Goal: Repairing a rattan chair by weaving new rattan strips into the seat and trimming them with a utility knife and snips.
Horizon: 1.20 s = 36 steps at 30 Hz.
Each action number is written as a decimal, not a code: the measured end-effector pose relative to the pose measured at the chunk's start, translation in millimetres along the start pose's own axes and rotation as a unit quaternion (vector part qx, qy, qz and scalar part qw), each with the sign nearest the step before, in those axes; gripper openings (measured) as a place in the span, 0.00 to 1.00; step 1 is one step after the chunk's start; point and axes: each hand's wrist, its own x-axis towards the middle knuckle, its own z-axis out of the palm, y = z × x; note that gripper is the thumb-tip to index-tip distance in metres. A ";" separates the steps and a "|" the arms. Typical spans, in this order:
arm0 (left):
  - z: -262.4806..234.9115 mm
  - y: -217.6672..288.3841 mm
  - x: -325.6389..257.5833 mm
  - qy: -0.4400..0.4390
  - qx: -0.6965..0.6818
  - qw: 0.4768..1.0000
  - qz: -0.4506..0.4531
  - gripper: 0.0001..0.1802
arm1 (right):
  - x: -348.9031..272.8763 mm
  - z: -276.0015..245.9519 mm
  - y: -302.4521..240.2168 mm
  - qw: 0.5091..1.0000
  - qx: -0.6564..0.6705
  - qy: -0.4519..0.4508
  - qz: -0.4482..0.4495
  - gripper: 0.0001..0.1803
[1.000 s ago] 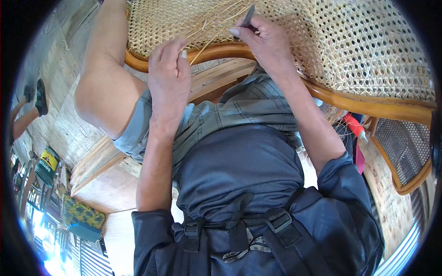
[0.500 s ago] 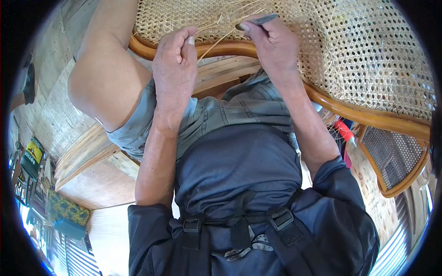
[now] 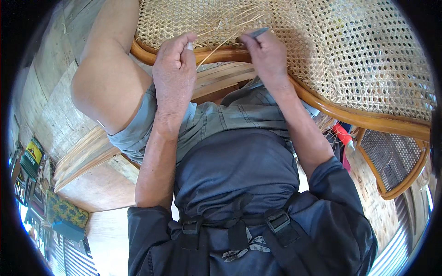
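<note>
My left hand (image 3: pixel 175 73) is closed at the near edge of a woven cane panel (image 3: pixel 340 55), pinching a thin cane strand (image 3: pixel 206 32) between thumb and fingers. My right hand (image 3: pixel 269 62) is closed too, gripping what looks like a small knife (image 3: pixel 261 32) with a flat grey blade; its handle is hidden in the fingers. Another pale strand (image 3: pixel 215 48) slants from near the right thumb down across the panel's curved wooden rim (image 3: pixel 223 55). Several loose strand ends lie on the weave between and beyond my hands.
The panel spreads over the far side and right, above my lap. A smaller cane-backed frame (image 3: pixel 391 158) stands at the right, near a red object (image 3: pixel 341 134). A wooden box (image 3: pixel 101 177) is at the left; behind it lie a green package (image 3: pixel 32 158) and a patterned cushion (image 3: pixel 66 209).
My right hand with the knife has moved left and slightly nearer, toward my left hand. The left hand has barely shifted and keeps its pinch.
</note>
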 end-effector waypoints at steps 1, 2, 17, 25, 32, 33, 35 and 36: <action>-1.1 -0.7 -1.8 -0.002 0.002 1.000 -0.003 0.09 | -0.6 -2.8 -5.2 0.999 0.022 0.010 0.038 0.06; -1.7 -1.7 -2.2 -0.001 -0.003 1.000 -0.007 0.09 | 5.8 -7.1 -14.9 0.996 0.053 0.006 0.066 0.05; 4.1 -4.8 -1.1 -0.012 0.001 1.000 0.001 0.09 | -4.7 8.0 -4.2 0.999 0.009 -0.038 -0.025 0.06; 1.4 -0.4 0.3 -0.043 0.018 0.998 -0.036 0.09 | -4.1 5.6 -7.2 0.997 -0.045 -0.055 -0.010 0.07; 1.4 -0.2 1.2 -0.051 0.028 0.998 -0.031 0.09 | -2.5 1.4 -12.9 1.000 0.022 -0.006 -0.010 0.06; 2.0 1.3 2.1 -0.056 0.026 0.997 -0.044 0.09 | -4.6 4.1 -5.6 0.999 -0.010 -0.029 -0.011 0.06; 1.8 -1.4 1.0 -0.051 0.018 0.998 -0.038 0.09 | -2.7 4.9 -9.9 0.998 -0.037 -0.054 -0.013 0.06; 1.5 -2.5 0.5 -0.047 0.010 0.998 -0.030 0.09 | -0.1 2.4 -12.8 0.999 -0.003 -0.034 0.004 0.06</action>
